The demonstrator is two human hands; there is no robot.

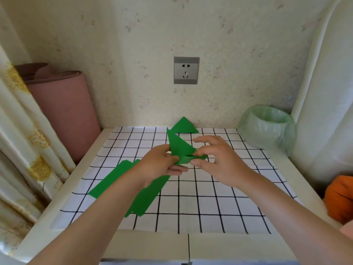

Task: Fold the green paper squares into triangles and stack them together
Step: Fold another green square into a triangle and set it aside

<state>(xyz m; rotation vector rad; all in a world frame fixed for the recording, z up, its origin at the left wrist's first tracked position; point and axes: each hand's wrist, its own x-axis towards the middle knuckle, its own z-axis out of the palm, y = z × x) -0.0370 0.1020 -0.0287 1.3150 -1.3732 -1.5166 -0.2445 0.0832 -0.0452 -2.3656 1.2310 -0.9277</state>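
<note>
Landmark: checked cloth (210,207), spread on the white tabletop (152,243).

- Held paper (179,148): green, partly folded and triangular. It is lifted above the middle of the cloth, toward the far half. Its tip points up and toward the cloth's far edge. Its lower edge runs between the two hands, with a flap doubled along it.
- Left-hand grip (162,163): thumb on top and fingers beneath, pinching the paper's lower left corner. The paper rises up and to the right out of this pinch.
- Right-hand grip (219,159): thumb and forefinger pinch the lower right corner. The remaining fingers are spread and off the paper. The paper extends leftward from this pinch.
- Finished triangle (184,126): at the middle of the cloth's far edge, partly off the cloth, apart from the held paper. Cannot tell whether it lies flat or leans on the wall.
- Unfolded green sheets (118,175): overlapping and flat on the cloth's near-left area, partly hidden under the left forearm.
- Off the cloth: a pink roll (63,111) past its left edge and a bag-lined bin (267,131) past its far right corner.
</note>
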